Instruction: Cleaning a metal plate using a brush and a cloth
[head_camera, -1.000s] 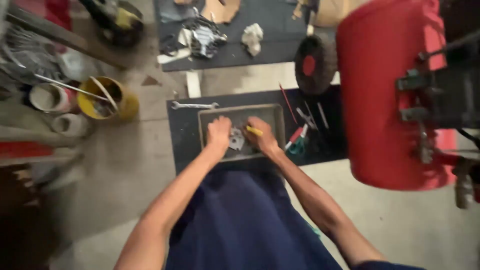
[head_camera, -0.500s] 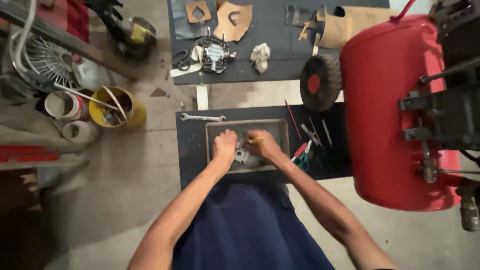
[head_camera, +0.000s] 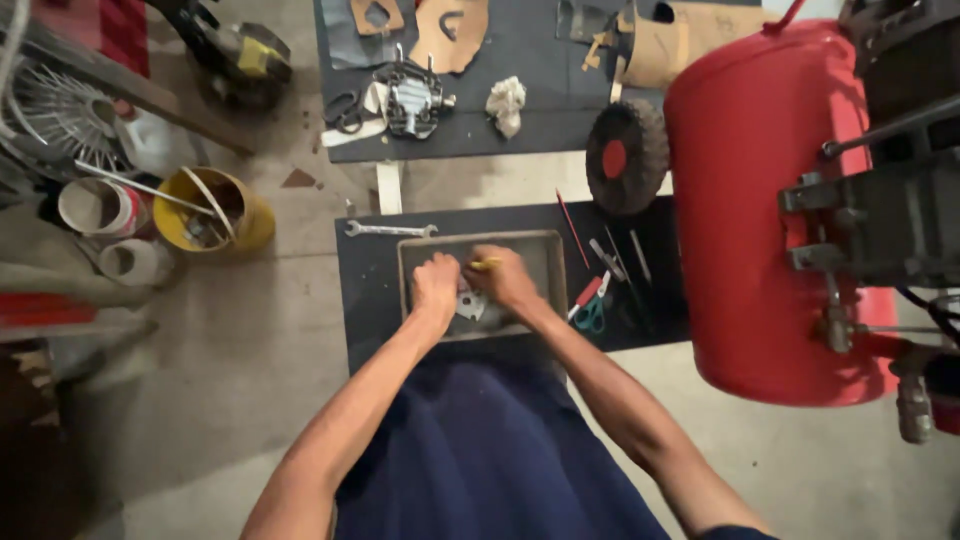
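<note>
Hands (head_camera: 470, 285) crowd metal part (head_camera: 470, 303), apparently mid-tray (head_camera: 548, 250).

The red tank (head_camera: 760, 200) on the right looks like smooth painted metal with a dull sheen. The wrench (head_camera: 388, 229) is bright bare metal on a matt dark mat (head_camera: 365, 290). The tray (head_camera: 545, 262) appears dull grey. Far cut-outs (head_camera: 452, 32) look like matt brown cardboard.

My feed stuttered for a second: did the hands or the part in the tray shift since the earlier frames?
Nothing was picked up or released. The left hand and right hand stay together over the small metal part in the grey tray, yellow tool still in the right. Only the camera view drifted.
</note>
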